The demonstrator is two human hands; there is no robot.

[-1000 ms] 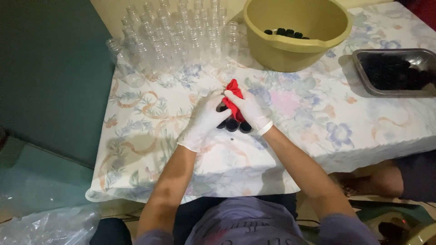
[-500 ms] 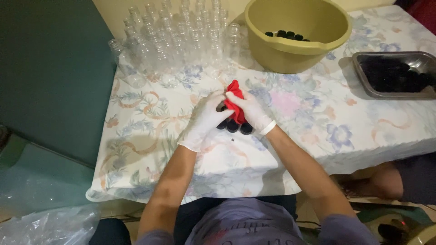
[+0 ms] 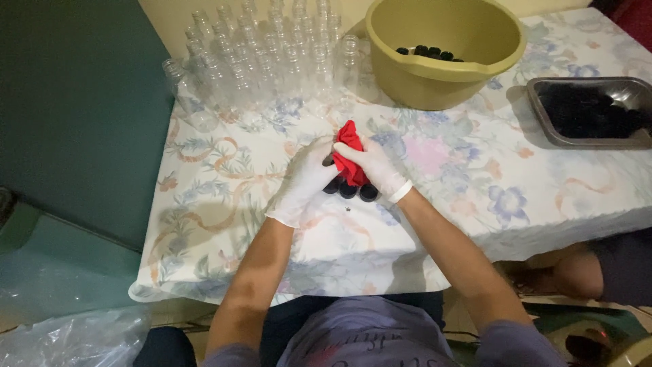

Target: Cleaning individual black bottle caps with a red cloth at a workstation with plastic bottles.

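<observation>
Between your two gloved hands, the red cloth (image 3: 350,158) stands with its long axis pointing away from you.
Your right hand (image 3: 375,170) is clamped around it; your left hand (image 3: 303,182) presses its side, black caps (image 3: 349,189) just beneath.

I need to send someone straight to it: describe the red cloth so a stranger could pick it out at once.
Start at the table with the floral tablecloth and find the yellow-green basin at its far edge. Nearer the person, the two white-gloved hands meet, left hand and right hand; the red cloth is bunched between them. It is the only bright red thing there, above a few small black caps.
</observation>
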